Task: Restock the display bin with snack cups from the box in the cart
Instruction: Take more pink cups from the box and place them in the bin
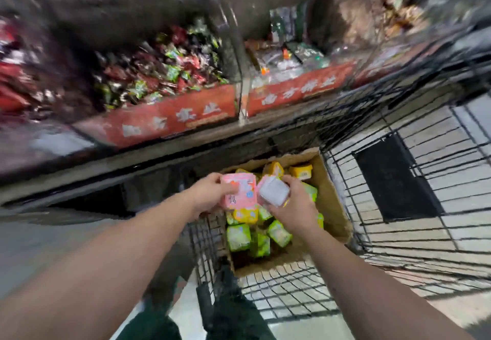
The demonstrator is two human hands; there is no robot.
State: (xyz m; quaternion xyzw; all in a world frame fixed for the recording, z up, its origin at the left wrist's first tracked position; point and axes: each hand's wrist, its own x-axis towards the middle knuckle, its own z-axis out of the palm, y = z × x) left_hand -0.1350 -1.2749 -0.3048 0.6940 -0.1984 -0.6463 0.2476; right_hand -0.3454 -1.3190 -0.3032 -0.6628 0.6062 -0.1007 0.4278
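Observation:
A brown cardboard box (333,206) sits in a black wire cart (398,246) and holds several green, yellow and pink snack cups (239,236). My left hand (210,193) grips pink snack cups (240,190) above the box, with a yellow cup just under them. My right hand (295,206) is closed on another pink cup turned bottom-up, showing its white base (273,193). Both hands hover over the box's left half. The display bins (170,119) with red front panels stand behind the cart, blurred.
The left bin holds a heap of wrapped candies (159,71); the right bin (300,87) holds clear and green packets. A dark shelf ledge (132,161) runs below the bins. A black mat (396,177) lies on the tiled floor beyond the cart.

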